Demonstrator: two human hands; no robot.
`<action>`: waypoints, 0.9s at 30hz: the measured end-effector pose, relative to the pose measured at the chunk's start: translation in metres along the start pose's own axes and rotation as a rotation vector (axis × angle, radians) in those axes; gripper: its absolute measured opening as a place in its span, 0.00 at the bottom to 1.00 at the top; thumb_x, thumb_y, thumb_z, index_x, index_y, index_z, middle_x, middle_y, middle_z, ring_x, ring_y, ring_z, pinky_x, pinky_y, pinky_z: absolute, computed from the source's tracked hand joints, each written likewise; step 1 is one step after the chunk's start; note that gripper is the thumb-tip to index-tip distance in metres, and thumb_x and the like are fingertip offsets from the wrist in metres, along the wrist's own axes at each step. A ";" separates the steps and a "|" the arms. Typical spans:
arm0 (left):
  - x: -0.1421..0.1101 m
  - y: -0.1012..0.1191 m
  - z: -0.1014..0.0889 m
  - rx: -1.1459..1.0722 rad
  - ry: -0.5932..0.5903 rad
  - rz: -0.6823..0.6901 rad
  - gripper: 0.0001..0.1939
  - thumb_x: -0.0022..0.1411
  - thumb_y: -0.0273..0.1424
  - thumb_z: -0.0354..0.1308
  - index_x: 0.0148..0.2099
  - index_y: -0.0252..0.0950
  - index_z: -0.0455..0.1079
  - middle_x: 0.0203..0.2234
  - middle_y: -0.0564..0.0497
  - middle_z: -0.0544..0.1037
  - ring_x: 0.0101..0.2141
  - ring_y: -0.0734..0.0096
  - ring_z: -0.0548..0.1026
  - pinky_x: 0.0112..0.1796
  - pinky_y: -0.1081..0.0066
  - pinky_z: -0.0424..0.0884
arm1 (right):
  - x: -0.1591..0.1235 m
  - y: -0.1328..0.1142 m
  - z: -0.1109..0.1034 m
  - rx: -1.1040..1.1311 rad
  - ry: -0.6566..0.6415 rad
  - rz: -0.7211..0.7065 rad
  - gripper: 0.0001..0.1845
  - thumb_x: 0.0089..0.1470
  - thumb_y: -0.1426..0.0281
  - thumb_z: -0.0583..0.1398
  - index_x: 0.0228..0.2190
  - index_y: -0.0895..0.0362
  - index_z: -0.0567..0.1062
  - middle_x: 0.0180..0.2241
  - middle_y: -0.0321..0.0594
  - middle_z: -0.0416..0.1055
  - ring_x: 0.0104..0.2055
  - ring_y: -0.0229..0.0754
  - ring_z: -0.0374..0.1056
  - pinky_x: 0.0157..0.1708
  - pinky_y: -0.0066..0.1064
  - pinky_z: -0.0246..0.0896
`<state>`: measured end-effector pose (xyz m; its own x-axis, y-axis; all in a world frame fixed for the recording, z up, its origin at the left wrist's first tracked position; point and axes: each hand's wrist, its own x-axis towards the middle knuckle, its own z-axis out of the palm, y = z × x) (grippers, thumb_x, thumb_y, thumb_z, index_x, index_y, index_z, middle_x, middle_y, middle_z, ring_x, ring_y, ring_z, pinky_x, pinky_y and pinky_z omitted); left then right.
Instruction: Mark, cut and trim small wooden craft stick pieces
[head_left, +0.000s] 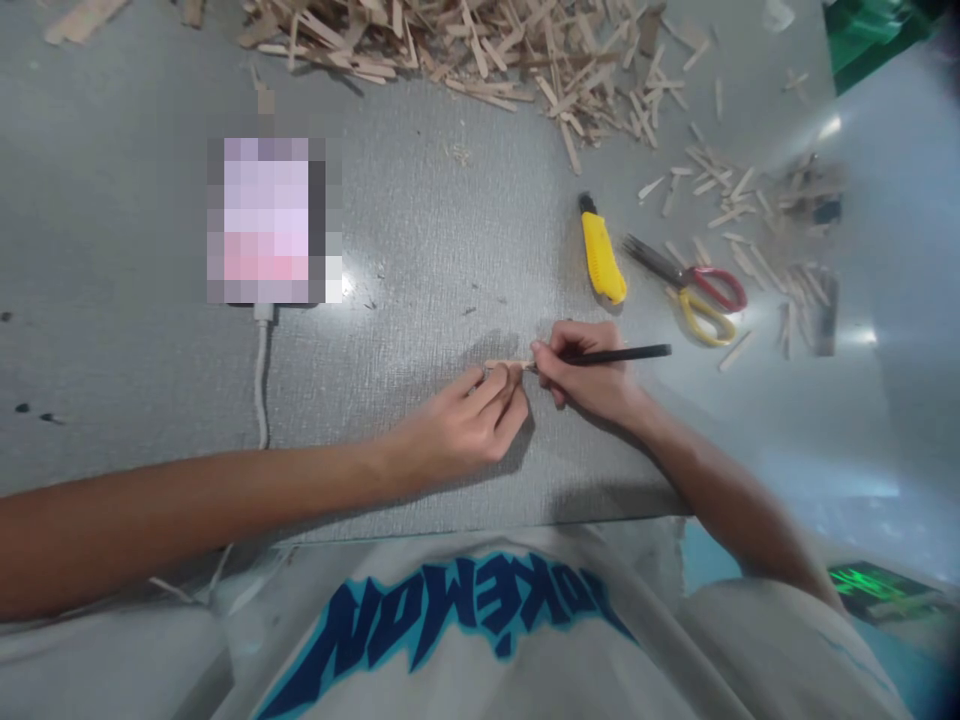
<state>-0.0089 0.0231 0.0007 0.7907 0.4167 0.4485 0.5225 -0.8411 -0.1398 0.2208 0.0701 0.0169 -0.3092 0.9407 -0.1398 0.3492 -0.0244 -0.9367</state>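
Note:
My left hand [480, 415] pinches a small, thin wooden stick [499, 363] just above the table. Its fingers hide much of the stick. A slim black pen-like tool [619, 354] lies in my right hand [589, 372], gripped the way one writes. The tool's tip meets the stick's right end beside my left fingertips; whether it is a pen or a craft blade, I cannot tell. Beyond my right hand rests a yellow utility knife [602, 255]. To the right of that knife are scissors [686, 285] with one red and one yellow handle loop.
A large heap of wooden sticks [480, 40] covers the far side of the grey table [420, 230]. More loose sticks [731, 190] are scattered at the right. At the left, a blurred-out device [266, 220] has a white cable [261, 380] running toward me.

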 end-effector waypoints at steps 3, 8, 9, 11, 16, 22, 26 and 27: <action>0.000 0.000 0.001 0.027 0.011 0.012 0.12 0.78 0.22 0.56 0.57 0.23 0.77 0.54 0.30 0.84 0.53 0.50 0.83 0.48 0.57 0.83 | 0.000 0.001 0.000 0.005 -0.005 0.000 0.27 0.65 0.56 0.71 0.22 0.53 0.68 0.19 0.31 0.72 0.15 0.34 0.67 0.14 0.26 0.60; 0.004 -0.003 -0.001 0.096 0.032 0.051 0.11 0.77 0.20 0.57 0.54 0.20 0.78 0.49 0.29 0.85 0.50 0.51 0.84 0.46 0.59 0.83 | 0.000 0.000 0.000 0.001 -0.002 0.011 0.27 0.64 0.54 0.71 0.22 0.54 0.69 0.19 0.32 0.72 0.15 0.34 0.66 0.14 0.26 0.61; 0.005 -0.003 -0.002 0.095 0.036 0.050 0.11 0.77 0.20 0.56 0.54 0.20 0.78 0.49 0.29 0.85 0.50 0.51 0.84 0.46 0.59 0.83 | 0.000 0.000 0.000 0.000 -0.003 0.012 0.27 0.64 0.54 0.71 0.22 0.54 0.69 0.19 0.32 0.72 0.15 0.33 0.66 0.14 0.26 0.60; 0.006 -0.003 -0.002 0.099 0.046 0.050 0.11 0.77 0.19 0.57 0.53 0.20 0.78 0.48 0.29 0.86 0.49 0.51 0.84 0.46 0.60 0.83 | 0.000 0.000 0.000 0.001 -0.004 0.010 0.27 0.64 0.53 0.71 0.23 0.54 0.69 0.19 0.32 0.72 0.15 0.33 0.66 0.14 0.26 0.60; 0.004 -0.003 -0.001 0.101 0.056 0.056 0.10 0.77 0.20 0.58 0.53 0.18 0.78 0.48 0.28 0.85 0.49 0.51 0.84 0.46 0.60 0.83 | 0.000 -0.001 0.000 -0.006 -0.005 -0.010 0.27 0.64 0.55 0.71 0.22 0.54 0.68 0.18 0.31 0.71 0.15 0.33 0.66 0.15 0.25 0.60; 0.004 -0.003 0.000 0.092 0.063 0.046 0.10 0.77 0.20 0.57 0.53 0.18 0.78 0.48 0.28 0.85 0.49 0.50 0.84 0.45 0.59 0.83 | 0.000 -0.003 -0.003 -0.052 -0.031 -0.043 0.27 0.66 0.57 0.71 0.21 0.54 0.69 0.16 0.30 0.69 0.15 0.33 0.66 0.16 0.26 0.59; 0.006 -0.003 -0.002 0.098 0.053 0.049 0.10 0.77 0.20 0.57 0.52 0.19 0.79 0.48 0.29 0.86 0.48 0.51 0.85 0.44 0.60 0.83 | 0.000 -0.003 -0.004 -0.073 -0.045 -0.048 0.27 0.66 0.57 0.70 0.20 0.54 0.69 0.16 0.31 0.69 0.15 0.34 0.66 0.16 0.26 0.59; 0.006 -0.003 -0.002 0.099 0.055 0.049 0.10 0.77 0.20 0.57 0.52 0.19 0.79 0.48 0.29 0.86 0.48 0.51 0.85 0.45 0.60 0.83 | 0.000 -0.002 -0.004 -0.075 -0.047 -0.050 0.27 0.66 0.57 0.70 0.20 0.54 0.69 0.15 0.31 0.69 0.14 0.33 0.66 0.16 0.26 0.58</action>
<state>-0.0064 0.0277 0.0060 0.7990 0.3541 0.4860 0.5145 -0.8208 -0.2480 0.2232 0.0714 0.0201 -0.3685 0.9231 -0.1102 0.3971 0.0491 -0.9165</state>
